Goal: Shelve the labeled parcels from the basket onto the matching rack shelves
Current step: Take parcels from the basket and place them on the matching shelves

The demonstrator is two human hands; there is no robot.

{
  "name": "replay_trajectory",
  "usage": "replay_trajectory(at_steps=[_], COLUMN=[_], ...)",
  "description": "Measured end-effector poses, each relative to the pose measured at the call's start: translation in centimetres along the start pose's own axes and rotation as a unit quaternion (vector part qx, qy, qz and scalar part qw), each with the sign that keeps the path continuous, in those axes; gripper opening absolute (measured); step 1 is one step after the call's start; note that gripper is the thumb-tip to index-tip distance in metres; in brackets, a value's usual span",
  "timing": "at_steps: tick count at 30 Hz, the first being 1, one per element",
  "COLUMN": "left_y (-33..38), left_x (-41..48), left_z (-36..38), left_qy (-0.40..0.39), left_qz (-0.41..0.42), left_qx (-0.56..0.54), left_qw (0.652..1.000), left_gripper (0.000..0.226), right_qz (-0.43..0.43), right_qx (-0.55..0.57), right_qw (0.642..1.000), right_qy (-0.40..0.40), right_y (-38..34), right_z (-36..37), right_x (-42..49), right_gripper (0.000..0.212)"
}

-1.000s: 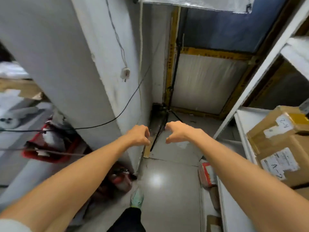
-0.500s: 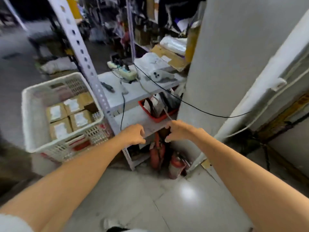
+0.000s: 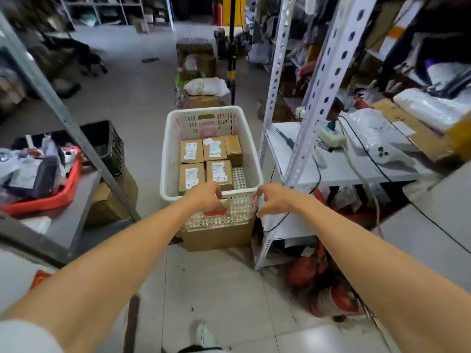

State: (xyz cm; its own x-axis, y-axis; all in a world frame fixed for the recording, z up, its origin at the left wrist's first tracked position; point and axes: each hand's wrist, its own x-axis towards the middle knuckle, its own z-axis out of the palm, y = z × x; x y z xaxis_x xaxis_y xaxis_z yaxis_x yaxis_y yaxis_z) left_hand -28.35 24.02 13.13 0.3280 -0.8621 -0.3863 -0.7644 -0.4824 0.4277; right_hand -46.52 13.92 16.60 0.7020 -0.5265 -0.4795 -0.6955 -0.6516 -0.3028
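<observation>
left hand [image 3: 206,197] loosely curled, empty | right hand [image 3: 274,201] loosely curled, empty

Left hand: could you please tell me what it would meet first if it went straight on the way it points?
The left hand would probably meet the near rim of the white basket, or the A-2 parcel behind it; depth is unclear.

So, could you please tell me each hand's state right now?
Left hand: curled at the near rim of the white plastic basket; grip cannot be told.
Right hand: loosely curled, holding nothing.
</observation>
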Motion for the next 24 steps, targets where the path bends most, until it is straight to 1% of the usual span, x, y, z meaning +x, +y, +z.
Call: replay_trajectory(at_steps=[4, 7, 11, 18, 24], left_y=[-4.1, -6.2, -7.6, -10.7, -12.6], left_x=[2.1, 4.4, 7.7, 15.1, 23.4], left_z=[-3.6, -6.0, -8.5, -10.3, -12.1], left_qy=[0.017, 0.034, 0.024, 0.003, -0.014], left_qz=[0.002, 0.026, 0.048, 0.025, 0.006], left_qx=[-0.025, -0.025, -0.022, -0.033, -0.042], left_qw=[1.0, 0.999, 0.998, 0.999, 0.999], left_gripper=[0.035, 0.033, 0.037, 0.035, 0.034], right_qz=[-0.012, -0.028, -0.037, -0.046, -0.061], right_qx=[-0.005, -0.005, -0.034, -0.05, 0.005], right_qw=[1.0, 0.999, 0.999, 0.997, 0.998], right_qy=[0.008, 0.017, 0.003, -0.031, -0.033], right_y=[-3.6, -5.8, -7.4, -6.6, -4.4], right_z=[-1.5, -2.7, -4.6, -6.5, -9.0], right_x=[5.2, 8.3, 12.2, 21.0, 29.2], right_gripper=[0.063, 0.067, 0.066, 0.073, 0.071])
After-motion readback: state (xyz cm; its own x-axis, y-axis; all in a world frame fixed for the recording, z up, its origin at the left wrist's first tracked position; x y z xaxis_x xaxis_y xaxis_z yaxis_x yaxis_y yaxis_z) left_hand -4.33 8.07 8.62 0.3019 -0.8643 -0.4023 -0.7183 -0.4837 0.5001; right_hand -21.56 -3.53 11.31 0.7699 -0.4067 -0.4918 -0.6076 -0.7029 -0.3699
